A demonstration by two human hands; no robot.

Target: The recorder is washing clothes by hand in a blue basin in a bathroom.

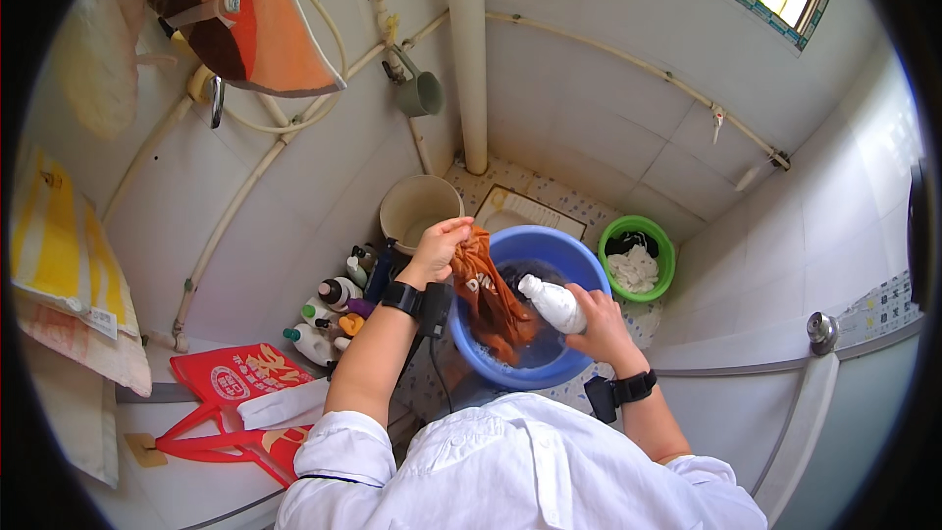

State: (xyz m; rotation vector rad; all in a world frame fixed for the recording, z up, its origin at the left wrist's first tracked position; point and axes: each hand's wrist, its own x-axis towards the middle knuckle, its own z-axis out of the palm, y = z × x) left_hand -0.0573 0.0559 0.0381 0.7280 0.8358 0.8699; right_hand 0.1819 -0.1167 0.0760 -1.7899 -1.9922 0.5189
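Observation:
Over a blue plastic basin (464, 335) with dark water in it, my left hand (439, 244) grips the top of a rust-orange garment (482, 276). The garment hangs down with its lower end in the basin and bears pale lettering. My right hand (602, 324) holds a white plastic bottle (556, 303) over the right part of the basin. The bottle is tilted, its neck pointing up and left towards the garment. Whether anything flows from it cannot be told. Dark cloth seems to lie in the water behind the garment and bottle.
A green basin (668, 259) with white and black cloth stands right. Behind are a squat toilet (515, 210) and a beige bucket (401, 210). Several bottles (313, 342) crowd the floor at left. Red bags (235, 375) hang near my left arm. A grey-green dipper (419, 94) hangs from the pipework.

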